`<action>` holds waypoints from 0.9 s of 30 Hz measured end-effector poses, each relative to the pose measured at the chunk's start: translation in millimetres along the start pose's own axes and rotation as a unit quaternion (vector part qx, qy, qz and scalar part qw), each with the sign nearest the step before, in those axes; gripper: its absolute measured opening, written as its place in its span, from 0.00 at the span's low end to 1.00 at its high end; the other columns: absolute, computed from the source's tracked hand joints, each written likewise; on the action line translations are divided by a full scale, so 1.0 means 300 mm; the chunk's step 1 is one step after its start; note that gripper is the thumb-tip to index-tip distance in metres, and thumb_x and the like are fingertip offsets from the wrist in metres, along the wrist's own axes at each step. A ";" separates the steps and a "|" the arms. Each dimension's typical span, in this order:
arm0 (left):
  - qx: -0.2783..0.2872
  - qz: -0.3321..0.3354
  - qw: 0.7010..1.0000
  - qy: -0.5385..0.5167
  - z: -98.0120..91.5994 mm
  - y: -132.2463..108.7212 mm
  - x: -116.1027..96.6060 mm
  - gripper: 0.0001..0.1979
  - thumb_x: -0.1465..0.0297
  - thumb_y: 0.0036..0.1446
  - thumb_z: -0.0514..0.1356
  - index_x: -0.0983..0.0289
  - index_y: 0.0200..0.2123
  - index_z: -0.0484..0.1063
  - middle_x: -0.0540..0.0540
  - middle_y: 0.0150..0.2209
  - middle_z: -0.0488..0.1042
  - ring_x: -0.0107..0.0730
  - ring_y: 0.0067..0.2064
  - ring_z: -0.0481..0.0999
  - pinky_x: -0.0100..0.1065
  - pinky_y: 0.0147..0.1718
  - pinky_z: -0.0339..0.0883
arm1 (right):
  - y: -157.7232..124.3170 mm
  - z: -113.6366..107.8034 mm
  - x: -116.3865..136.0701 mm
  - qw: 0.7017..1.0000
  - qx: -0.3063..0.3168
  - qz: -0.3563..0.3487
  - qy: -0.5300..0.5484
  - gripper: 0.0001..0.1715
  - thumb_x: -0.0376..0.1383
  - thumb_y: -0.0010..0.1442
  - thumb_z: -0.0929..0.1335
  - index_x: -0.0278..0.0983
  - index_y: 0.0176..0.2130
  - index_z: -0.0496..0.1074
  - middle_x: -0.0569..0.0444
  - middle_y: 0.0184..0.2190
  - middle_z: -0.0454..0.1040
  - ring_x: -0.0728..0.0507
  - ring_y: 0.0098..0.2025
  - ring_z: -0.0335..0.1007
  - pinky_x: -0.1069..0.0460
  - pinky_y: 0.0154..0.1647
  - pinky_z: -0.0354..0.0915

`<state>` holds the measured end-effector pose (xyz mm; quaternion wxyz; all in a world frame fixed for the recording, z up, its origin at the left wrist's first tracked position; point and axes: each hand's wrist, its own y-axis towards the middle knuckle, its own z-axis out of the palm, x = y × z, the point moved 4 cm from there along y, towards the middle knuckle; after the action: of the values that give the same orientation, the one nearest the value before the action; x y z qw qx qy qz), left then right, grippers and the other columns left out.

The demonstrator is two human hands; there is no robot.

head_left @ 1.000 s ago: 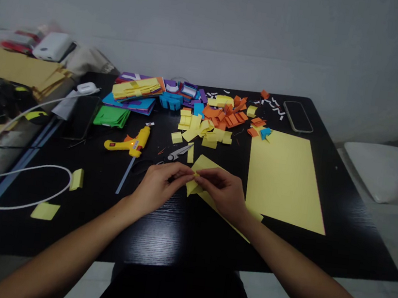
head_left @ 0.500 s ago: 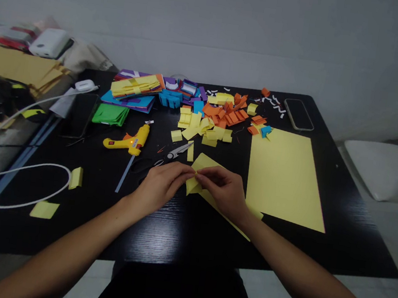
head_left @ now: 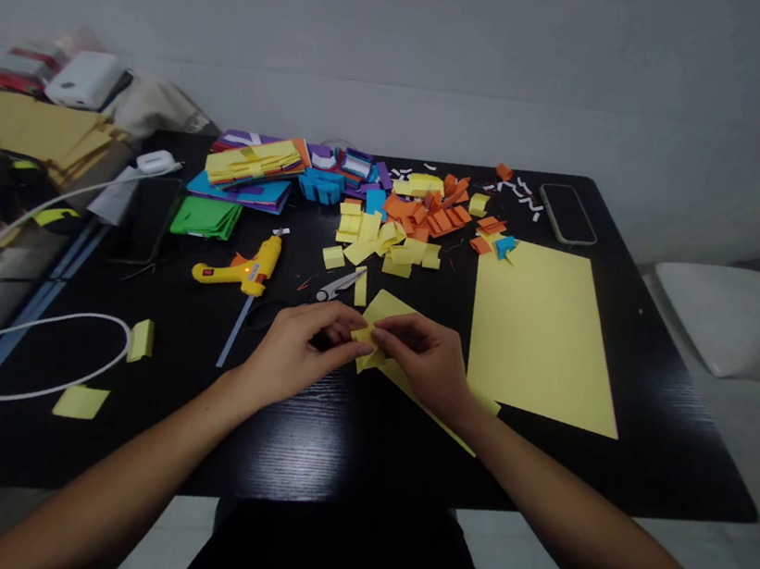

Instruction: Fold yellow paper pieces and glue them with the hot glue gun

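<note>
My left hand (head_left: 302, 344) and my right hand (head_left: 427, 358) meet at the middle of the black table (head_left: 346, 439). Both pinch a small folded yellow paper piece (head_left: 367, 346) between their fingertips. Under my right hand lies a larger yellow paper sheet (head_left: 394, 310), partly hidden by the hand and wrist. Scissors (head_left: 336, 286) lie just beyond my left hand.
A big yellow sheet (head_left: 541, 334) lies to the right. A yellow glue gun (head_left: 238, 271) sits left of the scissors. Piles of yellow, orange, blue and purple paper pieces (head_left: 395, 217) cover the back. A phone (head_left: 567, 213) lies back right, a white cable (head_left: 26, 359) loops at left.
My hands stay together on the small yellow piece; the fingers have shifted slightly along it. The view has tilted a little.
</note>
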<state>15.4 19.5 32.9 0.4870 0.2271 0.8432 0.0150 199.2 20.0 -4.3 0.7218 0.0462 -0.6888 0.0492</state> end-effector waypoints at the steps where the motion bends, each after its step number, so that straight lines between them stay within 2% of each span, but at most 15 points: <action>1: 0.004 -0.013 1.000 -0.014 -0.001 0.000 0.001 0.11 0.64 0.60 0.70 0.63 0.42 0.77 0.51 0.33 0.80 0.27 0.31 0.79 0.28 0.33 0.75 | 0.001 -0.001 0.001 1.000 -0.004 -0.001 0.001 0.13 0.45 0.54 0.79 0.39 0.36 0.82 0.53 0.32 0.85 0.44 0.34 0.83 0.50 0.40 0.80; 6: 0.003 -0.035 0.999 0.009 0.000 -0.002 0.003 0.09 0.64 0.62 0.67 0.63 0.34 0.77 0.52 0.32 0.80 0.28 0.32 0.78 0.27 0.30 0.72 | 0.001 -0.002 0.000 1.000 -0.015 -0.004 -0.003 0.14 0.45 0.55 0.79 0.39 0.36 0.82 0.52 0.34 0.85 0.44 0.35 0.84 0.49 0.40 0.80; 11: -0.025 -0.078 0.996 -0.035 0.013 -0.002 0.023 0.07 0.65 0.62 0.67 0.63 0.35 0.78 0.52 0.29 0.80 0.29 0.30 0.78 0.28 0.29 0.71 | -0.006 0.002 0.001 1.000 -0.009 -0.011 -0.018 0.16 0.46 0.55 0.79 0.39 0.39 0.82 0.51 0.36 0.85 0.42 0.39 0.84 0.47 0.46 0.81; 16: -0.031 -0.105 0.991 -0.074 0.022 -0.004 0.034 0.07 0.66 0.62 0.66 0.63 0.35 0.77 0.51 0.28 0.78 0.28 0.29 0.77 0.27 0.28 0.70 | -0.010 0.005 0.011 0.999 -0.005 -0.031 -0.038 0.12 0.45 0.57 0.78 0.40 0.38 0.84 0.52 0.37 0.86 0.42 0.39 0.85 0.47 0.45 0.81; 22: -0.044 -0.076 0.995 -0.056 0.020 -0.008 0.031 0.06 0.66 0.62 0.67 0.63 0.35 0.76 0.50 0.29 0.78 0.28 0.30 0.77 0.28 0.29 0.70 | -0.010 0.001 0.001 0.999 -0.017 -0.026 -0.025 0.10 0.43 0.56 0.79 0.41 0.37 0.84 0.53 0.35 0.86 0.42 0.38 0.85 0.47 0.44 0.80; 27: -0.032 -0.011 0.999 -0.026 0.012 -0.005 0.006 0.06 0.69 0.65 0.65 0.62 0.44 0.80 0.53 0.36 0.82 0.29 0.36 0.80 0.30 0.37 0.74 | -0.012 0.000 -0.003 1.000 -0.012 -0.003 -0.012 0.11 0.44 0.56 0.79 0.41 0.37 0.84 0.53 0.34 0.86 0.43 0.36 0.83 0.48 0.41 0.80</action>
<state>17.0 18.1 29.0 0.5157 0.2025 0.8319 0.0312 199.7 16.3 -5.3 0.7145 0.0401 -0.6975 0.0378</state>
